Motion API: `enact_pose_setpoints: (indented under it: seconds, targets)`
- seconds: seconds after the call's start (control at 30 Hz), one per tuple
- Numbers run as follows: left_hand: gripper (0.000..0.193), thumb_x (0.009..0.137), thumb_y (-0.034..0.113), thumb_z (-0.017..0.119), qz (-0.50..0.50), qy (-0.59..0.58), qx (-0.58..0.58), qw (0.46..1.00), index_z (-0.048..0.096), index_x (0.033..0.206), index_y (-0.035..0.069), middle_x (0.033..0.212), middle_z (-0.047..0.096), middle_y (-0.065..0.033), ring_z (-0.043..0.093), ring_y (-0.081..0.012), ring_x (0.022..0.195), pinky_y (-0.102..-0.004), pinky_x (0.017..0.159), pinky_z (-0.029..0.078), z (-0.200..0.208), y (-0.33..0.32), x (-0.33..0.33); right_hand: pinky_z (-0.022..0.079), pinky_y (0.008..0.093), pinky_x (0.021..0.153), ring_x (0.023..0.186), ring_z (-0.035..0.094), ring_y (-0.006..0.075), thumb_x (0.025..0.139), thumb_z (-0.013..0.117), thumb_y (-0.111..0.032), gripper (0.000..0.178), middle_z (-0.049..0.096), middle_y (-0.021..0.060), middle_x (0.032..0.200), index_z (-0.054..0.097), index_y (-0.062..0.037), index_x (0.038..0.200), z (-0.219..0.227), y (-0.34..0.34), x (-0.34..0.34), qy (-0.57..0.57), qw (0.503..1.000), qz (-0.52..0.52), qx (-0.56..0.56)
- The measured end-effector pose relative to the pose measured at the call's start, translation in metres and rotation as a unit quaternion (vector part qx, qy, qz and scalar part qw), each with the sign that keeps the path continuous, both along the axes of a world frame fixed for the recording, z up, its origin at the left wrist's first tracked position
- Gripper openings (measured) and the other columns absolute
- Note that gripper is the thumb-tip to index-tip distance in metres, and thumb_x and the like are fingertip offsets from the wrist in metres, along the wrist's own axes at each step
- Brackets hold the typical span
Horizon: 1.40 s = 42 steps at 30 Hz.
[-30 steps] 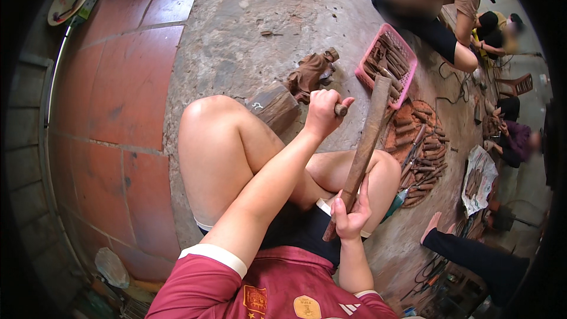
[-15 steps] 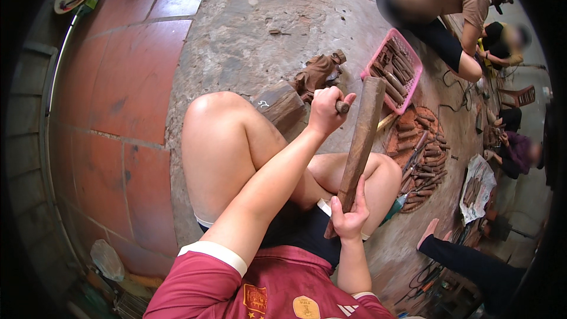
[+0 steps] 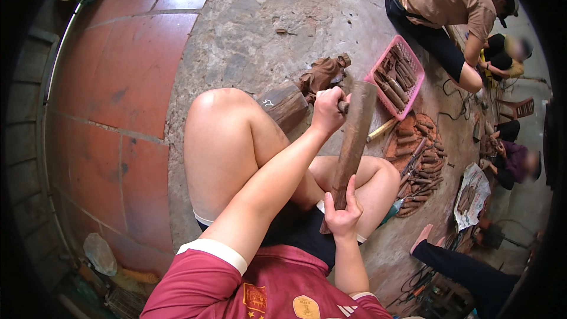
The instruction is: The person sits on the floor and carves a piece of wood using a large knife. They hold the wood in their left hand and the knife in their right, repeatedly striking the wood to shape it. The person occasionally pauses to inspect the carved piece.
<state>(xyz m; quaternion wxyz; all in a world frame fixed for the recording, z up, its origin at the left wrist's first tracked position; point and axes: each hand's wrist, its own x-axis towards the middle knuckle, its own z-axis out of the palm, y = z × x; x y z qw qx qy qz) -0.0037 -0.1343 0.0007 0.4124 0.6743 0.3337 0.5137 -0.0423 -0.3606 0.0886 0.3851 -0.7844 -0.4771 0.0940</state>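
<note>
Wooden mallet stood raised at centre frame, right hand clenched round its lower end; left hand closed on a chisel at the mallet's 9 o'clock, over a wood block. Risk: a glancing blow (knuckles sat close) could strike that fist. Pink basket, 2 o'clock, held brown carved wooden pieces.

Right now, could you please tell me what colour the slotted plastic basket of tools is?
Pink; the slotted plastic basket shows best in the head view.
</note>
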Motion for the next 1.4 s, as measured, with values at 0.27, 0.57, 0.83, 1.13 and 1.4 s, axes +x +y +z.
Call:
enact_pose_setpoints:
  seconds: [0.27, 0.57, 0.83, 1.13, 1.4]
  targets:
    - [0.018, 0.070, 0.003, 0.069, 0.005, -0.033, -0.025, 0.999, 0.052, 0.071, 0.008, 0.067, 0.057, -0.0091, 0.058, -0.0305, 0.066, -0.0386, 0.067, 0.041, 0.009, 0.001, -0.003, 0.053, 0.0347, 0.060, 0.064, 0.066, 0.0273, 0.074, 0.072, -0.002, 0.076, 0.066, 0.0165, 0.076, 0.039, 0.0088, 0.142, -0.001, -0.008, 0.001, -0.021, 0.999, 0.024, -0.001]
    - [0.021, 0.071, 0.002, 0.071, 0.020, -0.053, -0.030, 0.998, 0.050, 0.069, 0.006, 0.067, 0.058, -0.0112, 0.057, -0.0313, 0.065, -0.0370, 0.061, 0.043, 0.007, 0.001, -0.002, 0.053, 0.0348, 0.061, 0.067, 0.066, 0.0281, 0.074, 0.072, -0.001, 0.076, 0.067, 0.0187, 0.082, 0.040, 0.0085, 0.142, 0.006, -0.004, 0.003, -0.028, 0.999, 0.020, 0.031]
    - [0.019, 0.069, 0.004, 0.068, 0.011, -0.057, -0.010, 0.998, 0.050, 0.068, 0.009, 0.063, 0.057, -0.0080, 0.057, -0.0289, 0.063, -0.0377, 0.065, 0.041, 0.010, -0.001, 0.000, 0.052, 0.0317, 0.065, 0.070, 0.065, 0.0225, 0.076, 0.071, -0.002, 0.075, 0.068, 0.0168, 0.083, 0.039, 0.0091, 0.142, 0.010, -0.005, 0.004, -0.007, 1.000, 0.015, 0.018]
    - [0.021, 0.071, 0.007, 0.070, 0.007, -0.038, -0.012, 0.999, 0.050, 0.069, 0.008, 0.067, 0.056, -0.0097, 0.056, -0.0301, 0.066, -0.0373, 0.064, 0.040, 0.009, -0.004, 0.003, 0.053, 0.0316, 0.066, 0.070, 0.066, 0.0228, 0.077, 0.070, -0.002, 0.073, 0.068, 0.0171, 0.082, 0.040, 0.0096, 0.142, 0.006, -0.002, 0.004, -0.014, 1.000, 0.008, 0.017]
    - [0.015, 0.071, 0.006, 0.067, 0.008, -0.043, -0.033, 0.998, 0.052, 0.071, 0.009, 0.067, 0.056, -0.0099, 0.057, -0.0305, 0.067, -0.0389, 0.068, 0.041, 0.006, -0.002, 0.000, 0.052, 0.0367, 0.062, 0.067, 0.066, 0.0306, 0.075, 0.072, -0.001, 0.074, 0.066, 0.0202, 0.080, 0.040, 0.0083, 0.142, 0.000, 0.000, 0.005, -0.059, 0.998, 0.026, 0.004]
